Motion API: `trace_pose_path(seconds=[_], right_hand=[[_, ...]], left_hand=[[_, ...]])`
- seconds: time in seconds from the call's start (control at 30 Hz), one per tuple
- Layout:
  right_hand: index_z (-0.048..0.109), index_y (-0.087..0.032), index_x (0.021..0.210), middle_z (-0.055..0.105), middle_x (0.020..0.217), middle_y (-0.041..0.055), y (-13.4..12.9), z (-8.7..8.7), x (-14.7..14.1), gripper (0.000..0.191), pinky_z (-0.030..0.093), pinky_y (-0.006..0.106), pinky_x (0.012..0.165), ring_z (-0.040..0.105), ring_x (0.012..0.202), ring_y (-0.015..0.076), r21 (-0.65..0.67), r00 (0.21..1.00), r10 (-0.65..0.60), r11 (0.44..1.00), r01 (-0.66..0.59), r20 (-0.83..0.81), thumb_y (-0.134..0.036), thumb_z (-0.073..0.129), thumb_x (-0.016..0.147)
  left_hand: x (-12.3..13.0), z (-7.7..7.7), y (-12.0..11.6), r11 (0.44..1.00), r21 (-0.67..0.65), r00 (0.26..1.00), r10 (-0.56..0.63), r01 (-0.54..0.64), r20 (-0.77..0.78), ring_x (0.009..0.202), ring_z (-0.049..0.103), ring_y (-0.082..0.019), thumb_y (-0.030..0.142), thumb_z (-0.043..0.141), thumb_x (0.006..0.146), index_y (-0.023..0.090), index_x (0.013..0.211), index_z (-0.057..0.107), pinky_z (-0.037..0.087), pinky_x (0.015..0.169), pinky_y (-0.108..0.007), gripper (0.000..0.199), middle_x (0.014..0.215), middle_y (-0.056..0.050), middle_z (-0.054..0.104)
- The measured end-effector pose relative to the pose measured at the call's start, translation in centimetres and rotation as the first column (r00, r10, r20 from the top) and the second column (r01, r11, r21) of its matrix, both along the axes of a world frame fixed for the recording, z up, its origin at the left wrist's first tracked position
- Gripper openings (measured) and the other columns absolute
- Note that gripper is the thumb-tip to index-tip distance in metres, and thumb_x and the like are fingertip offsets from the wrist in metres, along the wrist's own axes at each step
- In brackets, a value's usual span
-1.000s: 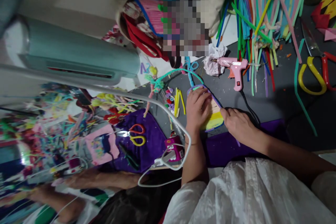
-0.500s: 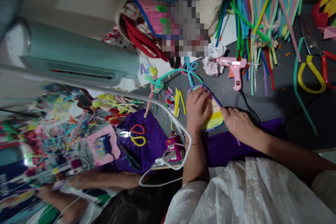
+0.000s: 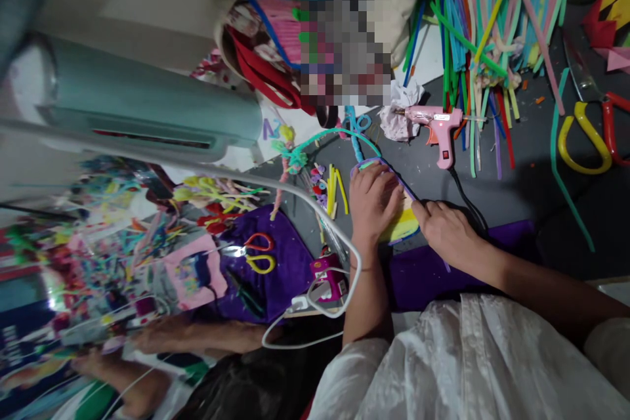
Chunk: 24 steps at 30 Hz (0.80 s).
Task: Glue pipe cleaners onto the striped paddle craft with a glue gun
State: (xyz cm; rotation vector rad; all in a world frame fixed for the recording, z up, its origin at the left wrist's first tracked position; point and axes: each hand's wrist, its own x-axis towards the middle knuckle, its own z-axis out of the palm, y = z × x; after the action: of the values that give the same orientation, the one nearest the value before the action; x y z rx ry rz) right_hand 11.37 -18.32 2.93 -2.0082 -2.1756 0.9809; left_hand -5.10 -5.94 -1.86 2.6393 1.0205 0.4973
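A small pipe-cleaner panel (image 3: 406,220), yellow and cream inside a purple-blue border, lies on the dark table. My left hand (image 3: 375,203) rests over its left side, fingers lying on the surface and thumb apart, covering much of it. At the right edge, my right hand (image 3: 445,226) has its fingers pressed together against the border. A thin purple pipe cleaner (image 3: 447,267) pokes out beneath this hand; its grip is mostly hidden. Beyond the panel runs a light-blue twisted stem (image 3: 356,144), beside a curved teal pipe cleaner (image 3: 319,135).
A pink glue gun (image 3: 443,128) lies beyond my hands, its nozzle by crumpled paper (image 3: 398,119). Pipe-cleaner bundles (image 3: 492,26) and yellow-handled scissors (image 3: 581,144) are at right. A white cable (image 3: 295,191) crosses at left, near a teal lamp-like object (image 3: 157,98) and another person's arms (image 3: 197,336).
My left thumb has spread a little to the right across the panel. My right hand stays pressed at the edge. The other person's hands have shifted slightly.
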Motion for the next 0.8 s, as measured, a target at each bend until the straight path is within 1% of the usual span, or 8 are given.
trace_pose_path(seconds=[0.1, 0.2, 0.27, 0.4, 0.6, 0.7, 0.8], right_hand=[[0.051, -0.017, 0.144, 0.072, 0.115, 0.0117, 0.1, -0.3, -0.1, 0.041, 0.058, 0.030, 0.081, 0.071, 0.105, 0.0220, -0.013, 1.000, -0.010, 1.000, 0.010, -0.016, -0.012, 0.035, 0.107], [0.039, -0.016, 0.158, 0.074, 0.117, 0.0120, 0.4, -0.7, -0.3, 0.051, 0.059, 0.030, 0.083, 0.073, 0.106, 0.0219, -0.051, 0.999, -0.032, 0.998, 0.030, -0.042, -0.013, 0.037, 0.107], [0.034, -0.015, 0.162, 0.075, 0.117, 0.0127, 0.6, -0.9, -0.4, 0.056, 0.059, 0.030, 0.086, 0.073, 0.107, 0.0220, -0.083, 0.998, -0.036, 0.996, 0.031, -0.056, -0.012, 0.037, 0.106], [0.033, -0.013, 0.163, 0.075, 0.119, 0.0151, 1.0, -1.2, -0.5, 0.057, 0.058, 0.029, 0.090, 0.073, 0.110, 0.0227, -0.118, 0.998, -0.016, 0.993, 0.008, -0.060, -0.012, 0.034, 0.106], [0.031, -0.010, 0.164, 0.075, 0.118, 0.0172, 1.1, -1.6, -0.7, 0.062, 0.059, 0.030, 0.087, 0.074, 0.108, 0.0236, -0.092, 0.999, 0.037, 0.995, -0.040, -0.031, -0.007, 0.032, 0.103], [0.032, -0.008, 0.164, 0.075, 0.118, 0.0177, 1.1, -1.5, -0.8, 0.062, 0.059, 0.030, 0.086, 0.074, 0.107, 0.0237, -0.079, 0.999, 0.042, 0.996, -0.043, -0.024, -0.007, 0.034, 0.102], [0.033, -0.008, 0.164, 0.075, 0.117, 0.0181, 1.2, -1.4, -0.8, 0.061, 0.059, 0.030, 0.086, 0.075, 0.106, 0.0238, -0.078, 0.999, 0.039, 0.996, -0.039, -0.011, -0.008, 0.034, 0.102]], left_hand=[[0.0, -0.1, 0.0, 1.000, -0.006, 1.000, 0.008, -0.008, 0.002, 0.124, 0.064, -0.028, 0.037, 0.064, 0.102, 0.023, 0.114, 0.067, 0.040, 0.120, -0.052, 0.019, 0.124, -0.009, 0.072], [0.0, -0.2, -0.1, 1.000, -0.021, 1.000, 0.021, -0.021, -0.004, 0.125, 0.064, -0.028, 0.039, 0.063, 0.102, 0.024, 0.114, 0.067, 0.040, 0.118, -0.052, 0.019, 0.125, -0.009, 0.072], [0.0, -0.2, -0.1, 1.000, -0.020, 1.000, 0.020, -0.020, 0.002, 0.125, 0.064, -0.028, 0.039, 0.063, 0.102, 0.024, 0.113, 0.067, 0.041, 0.118, -0.052, 0.019, 0.124, -0.008, 0.072], [0.1, -0.2, -0.1, 0.999, -0.031, 1.000, 0.024, -0.024, 0.006, 0.124, 0.064, -0.027, 0.039, 0.063, 0.102, 0.024, 0.113, 0.067, 0.042, 0.116, -0.051, 0.019, 0.124, -0.008, 0.072], [0.2, -0.1, 0.0, 0.999, -0.046, 1.000, 0.017, -0.017, 0.013, 0.124, 0.063, -0.027, 0.039, 0.062, 0.102, 0.023, 0.114, 0.067, 0.045, 0.111, -0.050, 0.020, 0.124, -0.009, 0.071], [0.2, -0.2, 0.2, 0.999, -0.042, 1.000, -0.005, 0.006, 0.026, 0.123, 0.063, -0.028, 0.039, 0.061, 0.103, 0.023, 0.115, 0.067, 0.048, 0.107, -0.049, 0.021, 0.125, -0.010, 0.071], [-0.1, -0.2, 0.3, 0.998, -0.055, 0.999, -0.017, 0.019, 0.033, 0.123, 0.064, -0.027, 0.041, 0.060, 0.104, 0.023, 0.116, 0.068, 0.050, 0.107, -0.049, 0.023, 0.126, -0.009, 0.071]])
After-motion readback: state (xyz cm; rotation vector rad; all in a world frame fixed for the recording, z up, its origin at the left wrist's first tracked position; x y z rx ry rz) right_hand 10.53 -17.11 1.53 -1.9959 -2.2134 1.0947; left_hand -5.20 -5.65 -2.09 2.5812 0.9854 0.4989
